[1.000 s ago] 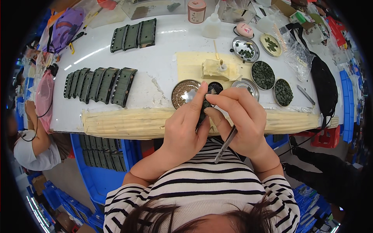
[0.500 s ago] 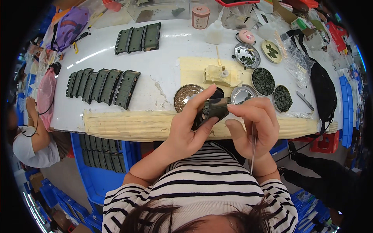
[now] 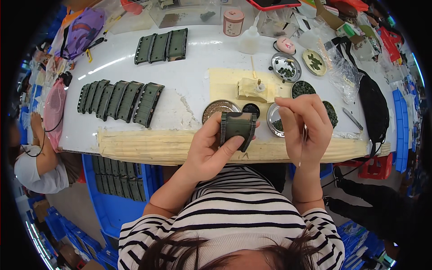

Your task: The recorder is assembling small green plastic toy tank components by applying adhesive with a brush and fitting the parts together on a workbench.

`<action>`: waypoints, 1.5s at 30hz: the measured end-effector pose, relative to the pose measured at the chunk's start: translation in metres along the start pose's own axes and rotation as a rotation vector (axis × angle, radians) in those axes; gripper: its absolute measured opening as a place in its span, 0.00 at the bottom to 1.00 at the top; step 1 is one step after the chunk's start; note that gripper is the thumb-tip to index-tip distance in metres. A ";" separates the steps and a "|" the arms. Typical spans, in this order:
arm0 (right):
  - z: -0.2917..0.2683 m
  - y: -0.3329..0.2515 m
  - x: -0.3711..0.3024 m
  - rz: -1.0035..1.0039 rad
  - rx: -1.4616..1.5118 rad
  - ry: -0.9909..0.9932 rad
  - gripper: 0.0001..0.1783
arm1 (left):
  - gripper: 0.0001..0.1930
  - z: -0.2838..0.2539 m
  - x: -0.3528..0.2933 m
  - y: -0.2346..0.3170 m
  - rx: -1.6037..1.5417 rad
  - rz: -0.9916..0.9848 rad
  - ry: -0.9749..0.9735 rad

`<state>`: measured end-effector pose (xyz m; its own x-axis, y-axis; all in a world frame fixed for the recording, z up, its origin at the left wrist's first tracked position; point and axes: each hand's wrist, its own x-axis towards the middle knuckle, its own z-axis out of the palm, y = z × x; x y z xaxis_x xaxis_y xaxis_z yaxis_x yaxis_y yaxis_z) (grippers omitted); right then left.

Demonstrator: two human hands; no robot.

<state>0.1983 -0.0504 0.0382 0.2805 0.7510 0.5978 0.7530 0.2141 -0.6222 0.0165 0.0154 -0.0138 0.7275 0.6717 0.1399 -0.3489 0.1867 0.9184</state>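
My left hand (image 3: 208, 146) grips a dark green, ribbed-edged curved plastic part (image 3: 237, 127) near the table's front edge, thumb across its near side. Its broad face is turned up and shows a brownish patch. To the right my right hand (image 3: 311, 120) is raised, with thumb and forefinger brought together and a thin metal tool (image 3: 303, 146) held along the palm. Whether anything sits between those fingertips is too small to tell. The right hand hovers over a steel dish (image 3: 272, 120) of small dark green pieces and partly covers it.
Several similar parts stand in rows (image 3: 119, 101) at left, with another group (image 3: 161, 46) behind. Ahead are a yellow-wrapped block (image 3: 252, 89), a squeeze bottle (image 3: 249, 41) and a small black cup (image 3: 251, 108). Tweezers (image 3: 353, 119) lie at right. A blue crate (image 3: 108, 211) stands below the table.
My left hand has turned the part so its broad face shows, with the forefinger now lowered. My right hand has moved right and up, away from the part, toward the dishes.
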 end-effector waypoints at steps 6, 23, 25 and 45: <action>0.017 0.032 0.023 -0.017 -0.182 -0.078 0.08 | 0.17 0.002 0.005 -0.002 -0.443 -0.153 0.156; 0.011 -0.003 0.010 0.113 0.362 0.066 0.06 | 0.21 -0.001 0.009 -0.014 -1.119 -0.348 -0.060; 0.023 -0.006 0.004 0.282 0.657 -0.003 0.08 | 0.21 0.001 0.009 -0.014 -1.120 -0.365 -0.063; 0.032 -0.002 -0.002 0.352 0.819 -0.050 0.11 | 0.21 0.005 0.006 -0.013 -0.984 -0.401 -0.003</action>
<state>0.1772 -0.0319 0.0222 0.3744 0.8797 0.2932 -0.0387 0.3307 -0.9429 0.0287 0.0137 -0.0234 0.8963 0.4308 -0.1048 -0.4065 0.8928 0.1940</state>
